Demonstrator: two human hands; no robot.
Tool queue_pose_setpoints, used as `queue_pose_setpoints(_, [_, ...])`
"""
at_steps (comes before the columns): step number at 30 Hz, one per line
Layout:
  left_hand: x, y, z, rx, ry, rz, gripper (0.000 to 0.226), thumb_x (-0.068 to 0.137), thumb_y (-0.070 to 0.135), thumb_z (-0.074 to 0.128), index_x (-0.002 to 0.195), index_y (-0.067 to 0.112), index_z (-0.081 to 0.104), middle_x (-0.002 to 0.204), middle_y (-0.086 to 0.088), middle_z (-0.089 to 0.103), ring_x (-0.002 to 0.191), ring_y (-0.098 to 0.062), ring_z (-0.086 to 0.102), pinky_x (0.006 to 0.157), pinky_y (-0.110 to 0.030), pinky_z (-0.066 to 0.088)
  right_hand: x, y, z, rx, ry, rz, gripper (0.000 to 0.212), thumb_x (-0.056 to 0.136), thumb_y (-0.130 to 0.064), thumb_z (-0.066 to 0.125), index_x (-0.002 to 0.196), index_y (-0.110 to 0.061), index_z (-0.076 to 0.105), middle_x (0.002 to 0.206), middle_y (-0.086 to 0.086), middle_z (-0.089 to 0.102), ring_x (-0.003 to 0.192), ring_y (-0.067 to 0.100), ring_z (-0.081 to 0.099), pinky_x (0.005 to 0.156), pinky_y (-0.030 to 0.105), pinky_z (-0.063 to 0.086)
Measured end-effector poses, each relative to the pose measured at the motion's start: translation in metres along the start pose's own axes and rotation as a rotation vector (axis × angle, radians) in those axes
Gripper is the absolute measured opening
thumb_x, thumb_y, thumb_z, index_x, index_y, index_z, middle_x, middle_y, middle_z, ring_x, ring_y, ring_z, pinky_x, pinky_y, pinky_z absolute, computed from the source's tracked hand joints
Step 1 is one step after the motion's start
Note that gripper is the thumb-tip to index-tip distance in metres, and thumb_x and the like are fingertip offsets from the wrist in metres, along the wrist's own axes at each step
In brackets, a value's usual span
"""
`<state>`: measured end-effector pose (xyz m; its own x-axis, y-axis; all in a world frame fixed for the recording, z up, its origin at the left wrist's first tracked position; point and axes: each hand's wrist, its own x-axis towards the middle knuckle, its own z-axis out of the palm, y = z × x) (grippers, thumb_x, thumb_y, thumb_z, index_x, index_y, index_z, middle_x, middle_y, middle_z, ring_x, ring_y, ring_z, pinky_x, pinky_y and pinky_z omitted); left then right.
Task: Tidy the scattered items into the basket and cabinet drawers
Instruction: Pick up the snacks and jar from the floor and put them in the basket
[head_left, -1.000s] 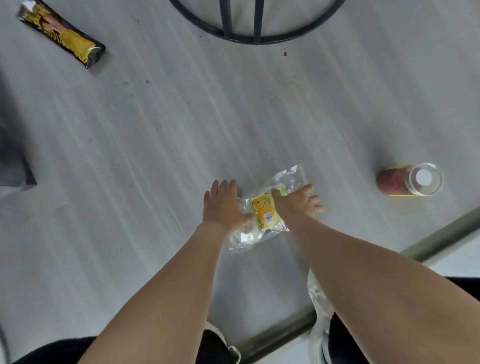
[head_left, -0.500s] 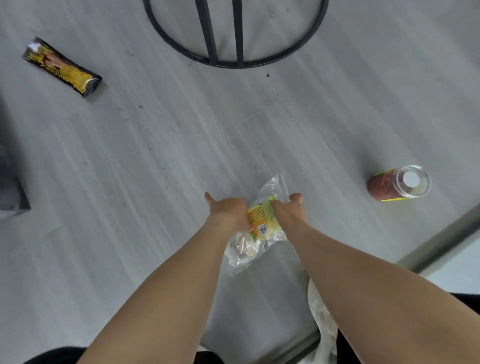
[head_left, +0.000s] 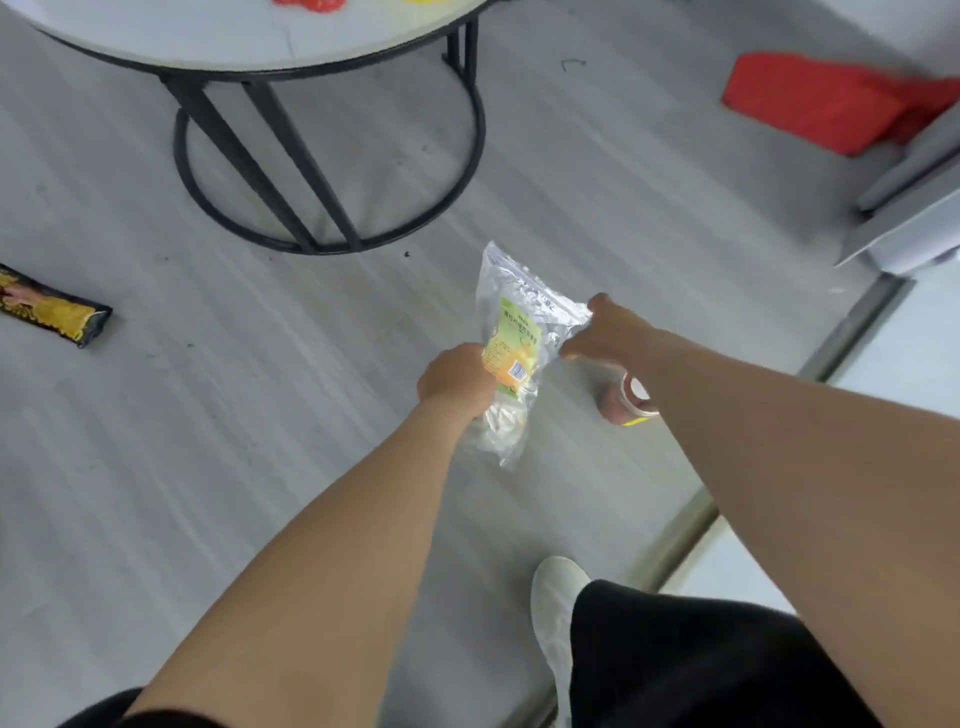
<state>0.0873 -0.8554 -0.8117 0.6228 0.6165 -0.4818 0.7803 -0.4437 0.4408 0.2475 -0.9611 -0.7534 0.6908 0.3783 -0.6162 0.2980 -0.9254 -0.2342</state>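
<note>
A clear plastic snack bag (head_left: 511, 332) with a yellow and green label hangs above the grey floor, held between both hands. My left hand (head_left: 457, 379) grips its lower left side. My right hand (head_left: 605, 327) pinches its upper right edge. A jar (head_left: 626, 400) with a clear lid and red contents lies on the floor under my right forearm, partly hidden. A black and yellow snack packet (head_left: 52, 312) lies on the floor at the far left.
A round table (head_left: 249, 41) on a black ring-shaped metal base (head_left: 322, 156) stands ahead. A red cloth (head_left: 831, 98) lies at the upper right beside a grey piece of furniture (head_left: 914, 208). A metal floor strip (head_left: 831, 353) runs along the right. My white shoe (head_left: 556, 608) is below.
Both hands closed on the bag on the floor and lifted it. The view rose and tilted forward, bringing the table top and red cloth into sight.
</note>
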Motion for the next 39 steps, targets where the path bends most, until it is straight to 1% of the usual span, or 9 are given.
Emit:
queue_pose_setpoints(4, [0.003, 0.036, 0.029, -0.016, 0.004, 0.021, 0.017, 0.094, 0.025, 0.051, 0.105, 0.02, 0.063, 0.106, -0.001, 0.067, 0.095, -0.027, 0.061, 0.069, -0.03, 0.041, 0.015, 0.068, -0.003, -0.13, 0.022, 0.015, 0.096, 0.066, -0.046, 0.079, 0.143, -0.036, 0.023, 0.128, 0.011, 0.043, 0.12, 0.042, 0.041, 0.092, 0.051, 0.045])
queue_pose_setpoints(7, [0.02, 0.037, 0.055, 0.009, 0.004, 0.045, 0.016, 0.094, 0.026, 0.051, 0.102, 0.021, 0.063, 0.105, -0.001, 0.068, 0.09, -0.026, 0.06, 0.069, -0.031, 0.043, 0.032, 0.1, 0.027, -0.213, 0.026, 0.021, 0.098, 0.061, -0.043, 0.079, 0.138, -0.043, 0.019, 0.132, 0.008, 0.033, 0.123, 0.042, 0.033, 0.088, 0.058, 0.045])
queue_pose_setpoints(10, [0.036, 0.029, 0.079, 0.003, -0.003, 0.068, 0.019, 0.093, 0.028, 0.053, 0.105, 0.02, 0.066, 0.106, -0.001, 0.069, 0.091, -0.026, 0.062, 0.071, -0.031, 0.046, 0.054, 0.121, 0.058, -0.244, 0.001, 0.011, 0.098, 0.059, -0.041, 0.077, 0.136, -0.043, 0.018, 0.133, 0.009, 0.029, 0.122, 0.042, 0.032, 0.085, 0.056, 0.047])
queue_pose_setpoints(16, [0.032, 0.008, 0.095, -0.065, 0.006, 0.046, 0.019, 0.094, 0.028, 0.053, 0.105, 0.019, 0.067, 0.104, 0.0, 0.069, 0.092, -0.025, 0.063, 0.071, -0.031, 0.047, 0.079, 0.135, 0.084, -0.178, 0.168, 0.026, 0.049, 0.073, -0.032, 0.055, 0.12, -0.031, 0.039, 0.121, 0.012, 0.037, 0.114, 0.04, 0.032, 0.087, 0.049, 0.049])
queue_pose_setpoints(18, [0.025, 0.0, 0.091, -0.08, 0.006, 0.024, 0.019, 0.095, 0.027, 0.053, 0.105, 0.019, 0.067, 0.104, 0.001, 0.069, 0.092, -0.025, 0.064, 0.07, -0.031, 0.047, 0.075, 0.134, 0.085, -0.213, 0.165, 0.025, 0.051, 0.069, -0.032, 0.061, 0.115, -0.03, 0.04, 0.114, 0.01, 0.037, 0.112, 0.039, 0.033, 0.081, 0.047, 0.053])
queue_pose_setpoints(22, [0.0, -0.018, 0.063, -0.14, 0.028, -0.065, 0.018, 0.096, 0.024, 0.051, 0.105, 0.016, 0.064, 0.104, -0.001, 0.068, 0.093, -0.026, 0.062, 0.069, -0.03, 0.042, 0.046, 0.095, 0.067, -0.273, 0.06, -0.046, 0.063, 0.06, -0.028, 0.072, 0.114, -0.029, 0.04, 0.106, 0.009, 0.034, 0.106, 0.036, 0.037, 0.066, 0.037, 0.046])
queue_pose_setpoints(26, [-0.063, -0.037, 0.005, -0.267, 0.047, -0.22, 0.017, 0.095, 0.023, 0.049, 0.101, 0.013, 0.061, 0.099, -0.002, 0.067, 0.085, -0.024, 0.058, 0.067, -0.031, 0.041, -0.019, 0.016, 0.031, -0.331, 0.037, -0.204, 0.058, 0.07, -0.036, 0.069, 0.12, -0.027, 0.042, 0.111, 0.009, 0.037, 0.107, 0.039, 0.046, 0.07, 0.037, 0.041])
queue_pose_setpoints(32, [-0.207, -0.064, -0.118, -0.467, 0.11, -0.501, 0.02, 0.094, 0.023, 0.046, 0.106, 0.015, 0.06, 0.095, -0.002, 0.065, 0.086, -0.026, 0.058, 0.069, -0.031, 0.042, -0.171, -0.116, -0.002, -0.35, -0.068, -0.393, 0.058, 0.066, -0.04, 0.071, 0.114, -0.026, 0.041, 0.11, 0.007, 0.041, 0.105, 0.034, 0.044, 0.067, 0.037, 0.045])
queue_pose_setpoints(39, [-0.416, -0.087, -0.276, -0.671, 0.293, -0.84, 0.019, 0.101, 0.027, 0.042, 0.099, 0.012, 0.053, 0.091, -0.005, 0.061, 0.081, -0.026, 0.058, 0.065, -0.034, 0.043, -0.389, -0.263, -0.035, -0.52, -0.163, -0.724, 0.053, 0.073, -0.041, 0.066, 0.117, -0.025, 0.041, 0.111, 0.009, 0.041, 0.103, 0.033, 0.044, 0.063, 0.037, 0.048])
